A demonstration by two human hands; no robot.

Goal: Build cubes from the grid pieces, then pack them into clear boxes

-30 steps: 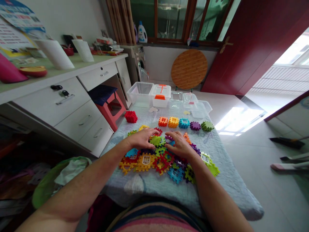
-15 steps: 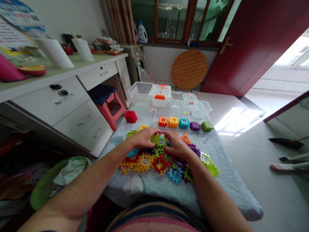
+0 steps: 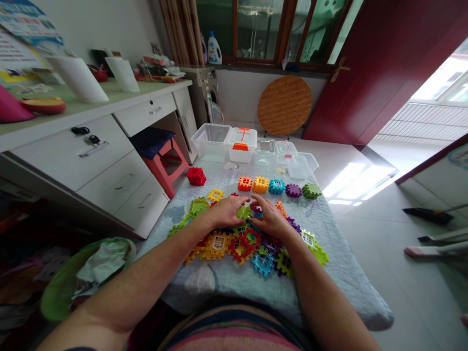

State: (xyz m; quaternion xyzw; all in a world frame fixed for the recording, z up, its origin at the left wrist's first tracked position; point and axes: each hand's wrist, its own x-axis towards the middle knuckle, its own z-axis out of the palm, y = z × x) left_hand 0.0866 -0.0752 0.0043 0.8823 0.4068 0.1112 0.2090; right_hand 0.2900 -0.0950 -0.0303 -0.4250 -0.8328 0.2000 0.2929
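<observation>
Over a heap of colourful plastic interlocking building pieces, my left hand [image 3: 228,212] grips a green building piece [image 3: 243,212] at its left side. My right hand [image 3: 268,216] is just to the right of that piece, its thumb and fingers apart; I see nothing held between them. Below the hands lie a yellow piece with a white window [image 3: 219,242], red pieces [image 3: 243,247] and a blue piece [image 3: 263,263]. Green pieces [image 3: 198,205] spread out to the left, and a green piece with a white window [image 3: 309,239] lies at the right. My forearms cover parts of the heap.
Behind the heap stand a red stack [image 3: 196,176] and blocks in orange [image 3: 245,184], yellow [image 3: 261,184], blue [image 3: 277,186], purple [image 3: 293,190] and green [image 3: 311,190]. Clear plastic bins [image 3: 211,141] and a lidded box [image 3: 242,153] line the table's far end.
My right hand has opened and come slightly away from the green piece. That piece, with my left hand, has tilted, and its white window no longer shows.
</observation>
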